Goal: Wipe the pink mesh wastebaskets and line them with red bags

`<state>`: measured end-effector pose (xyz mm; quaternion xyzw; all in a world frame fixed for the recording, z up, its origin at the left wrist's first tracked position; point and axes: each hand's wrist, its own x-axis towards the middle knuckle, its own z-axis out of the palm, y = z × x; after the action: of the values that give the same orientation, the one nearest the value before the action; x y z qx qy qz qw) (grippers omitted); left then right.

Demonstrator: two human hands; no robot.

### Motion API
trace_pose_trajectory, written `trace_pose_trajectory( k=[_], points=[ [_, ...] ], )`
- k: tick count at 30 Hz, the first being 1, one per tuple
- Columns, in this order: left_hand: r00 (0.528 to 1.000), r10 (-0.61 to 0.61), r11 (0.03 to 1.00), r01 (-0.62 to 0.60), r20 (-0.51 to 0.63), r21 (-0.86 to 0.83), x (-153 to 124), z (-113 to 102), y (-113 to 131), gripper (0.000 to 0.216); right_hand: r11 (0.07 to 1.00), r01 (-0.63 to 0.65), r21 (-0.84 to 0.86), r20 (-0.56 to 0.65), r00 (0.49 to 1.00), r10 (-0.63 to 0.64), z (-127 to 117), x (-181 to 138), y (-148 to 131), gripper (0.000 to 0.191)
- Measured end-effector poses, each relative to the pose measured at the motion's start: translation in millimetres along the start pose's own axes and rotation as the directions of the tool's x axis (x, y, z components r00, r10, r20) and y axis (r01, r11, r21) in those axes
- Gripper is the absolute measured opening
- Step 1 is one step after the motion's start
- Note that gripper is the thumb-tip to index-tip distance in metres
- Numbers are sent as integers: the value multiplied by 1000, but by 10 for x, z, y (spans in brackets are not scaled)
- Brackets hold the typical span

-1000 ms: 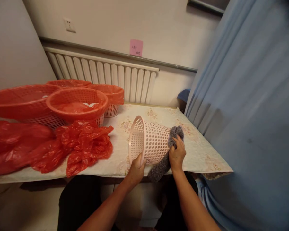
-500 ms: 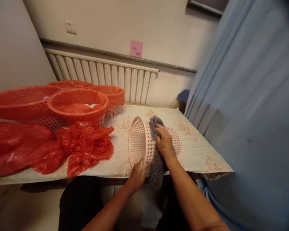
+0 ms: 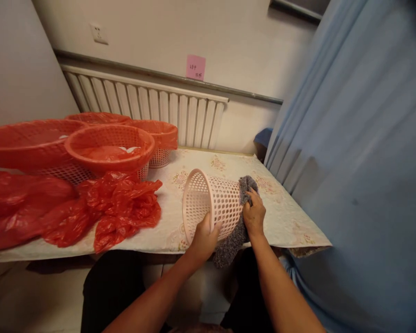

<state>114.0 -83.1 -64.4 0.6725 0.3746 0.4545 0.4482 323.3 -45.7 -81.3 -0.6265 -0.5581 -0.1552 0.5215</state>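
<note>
A pale pink perforated plastic wastebasket (image 3: 225, 203) lies on its side on the flowered tablecloth (image 3: 280, 217), its mouth turned to the left. My left hand (image 3: 204, 237) grips the near part of its rim, thumb and fingers on either side of the edge. At the basket's base end, my right hand (image 3: 255, 212) presses a grey fuzzy cloth (image 3: 233, 245) against the outside wall. The cloth's lower end hangs over the table's front edge. The base of the basket is mostly hidden behind the cloth and right hand.
Several wastebaskets lined with red bags, one in front (image 3: 109, 159), stand at the left. Crumpled red plastic bags (image 3: 125, 208) lie before them. A white radiator (image 3: 152, 104) runs along the wall behind. A blue curtain (image 3: 346, 152) hangs at the right.
My right hand and the grey cloth have slid right along the basket, from near its middle to the base end. My left hand has shifted slightly right and up on the rim.
</note>
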Motion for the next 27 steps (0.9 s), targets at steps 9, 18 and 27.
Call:
trace_pose_trajectory(
  k=[9,18,27],
  points=[
    [1000,20,1000,-20,8,4,117,-97,-86,28,998,-30,60,-77,996,34,-60,-535,-266,43],
    [988,142,989,-140,55,-41,1,-63,-260,35,928,193,319,144,958,-249,-20,-439,-1051,58],
    [996,82,996,-83,38,16,-56,-97,-286,27,952,199,234,185,952,-244,197,145,-815,53]
  ],
)
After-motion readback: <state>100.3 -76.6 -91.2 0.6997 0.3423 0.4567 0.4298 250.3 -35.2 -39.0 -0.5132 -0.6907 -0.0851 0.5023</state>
